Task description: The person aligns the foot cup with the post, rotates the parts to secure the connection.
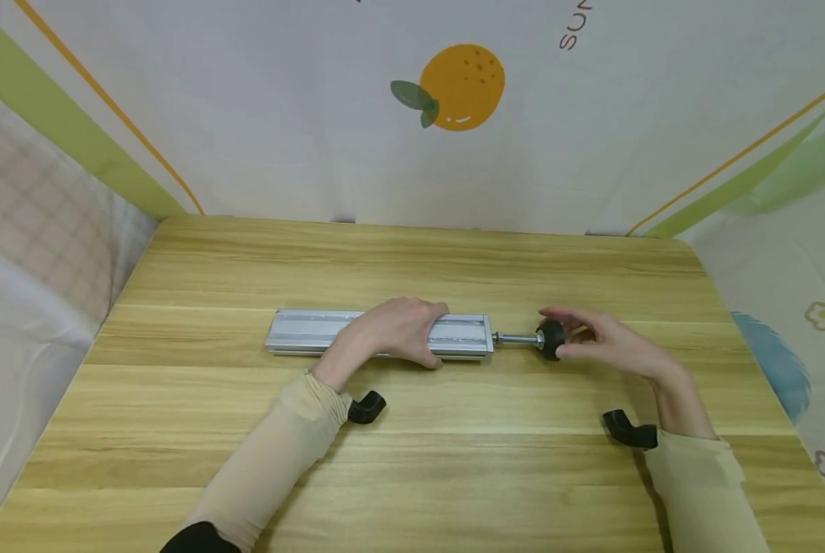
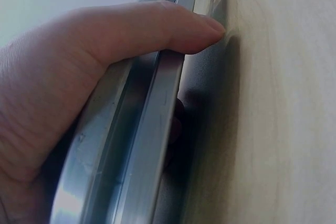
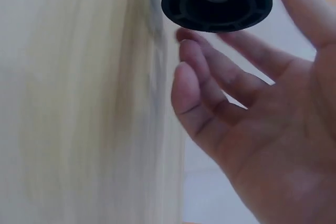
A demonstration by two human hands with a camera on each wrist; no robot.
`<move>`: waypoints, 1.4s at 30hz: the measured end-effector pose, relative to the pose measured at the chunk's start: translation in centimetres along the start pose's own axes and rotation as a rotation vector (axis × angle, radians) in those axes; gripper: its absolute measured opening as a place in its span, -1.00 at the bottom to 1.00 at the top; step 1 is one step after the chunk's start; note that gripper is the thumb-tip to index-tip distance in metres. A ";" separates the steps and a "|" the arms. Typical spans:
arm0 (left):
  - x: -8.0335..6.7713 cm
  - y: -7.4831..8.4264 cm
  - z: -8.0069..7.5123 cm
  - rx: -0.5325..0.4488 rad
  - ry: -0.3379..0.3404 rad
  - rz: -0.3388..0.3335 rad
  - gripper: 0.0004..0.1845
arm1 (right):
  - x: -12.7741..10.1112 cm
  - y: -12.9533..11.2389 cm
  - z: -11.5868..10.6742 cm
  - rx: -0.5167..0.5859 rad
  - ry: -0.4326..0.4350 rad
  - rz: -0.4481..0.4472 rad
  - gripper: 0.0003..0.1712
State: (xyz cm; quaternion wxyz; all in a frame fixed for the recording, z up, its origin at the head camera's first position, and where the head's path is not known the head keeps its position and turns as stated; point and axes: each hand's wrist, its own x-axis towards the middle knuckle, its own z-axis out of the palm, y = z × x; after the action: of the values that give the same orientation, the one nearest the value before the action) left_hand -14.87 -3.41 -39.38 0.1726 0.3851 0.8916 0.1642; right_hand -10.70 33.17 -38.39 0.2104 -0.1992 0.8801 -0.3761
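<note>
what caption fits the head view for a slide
Left hand gripping a metal bar, right hand curled round the black foot on its rod.

Room in front and behind; middle row blocked.
Broad lane of bare tabletop (image 1: 495, 484) between my sleeves (image 1: 274, 453), pinched by the black left elbow piece (image 1: 367, 408) and black right elbow piece (image 1: 630, 431) jutting inward from my wrists. Second lane beyond the aluminium bar (image 1: 459, 330), stopped by the hanging cloth (image 1: 302, 138). The bar blocks the centre, my left hand (image 1: 395, 330) straddling it. Between that and my right hand (image 1: 609, 346), room either side of the thin rod (image 1: 519, 339), which spans from bar to black foot (image 1: 551, 339); my fingers crowd the foot's near and far sides. Clearance beneath the bar: I can't tell.
</note>
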 end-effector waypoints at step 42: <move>0.1 -0.1 0.2 0.003 0.008 -0.002 -0.49 | 0.4 -0.3 0.5 -0.020 0.097 -0.001 -0.28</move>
State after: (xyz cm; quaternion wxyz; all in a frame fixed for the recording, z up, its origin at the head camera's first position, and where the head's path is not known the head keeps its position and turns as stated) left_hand -14.93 -3.42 -39.60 0.1686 0.3840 0.8928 0.1643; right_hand -10.71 32.47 -38.63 0.1655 -0.1833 0.8928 -0.3768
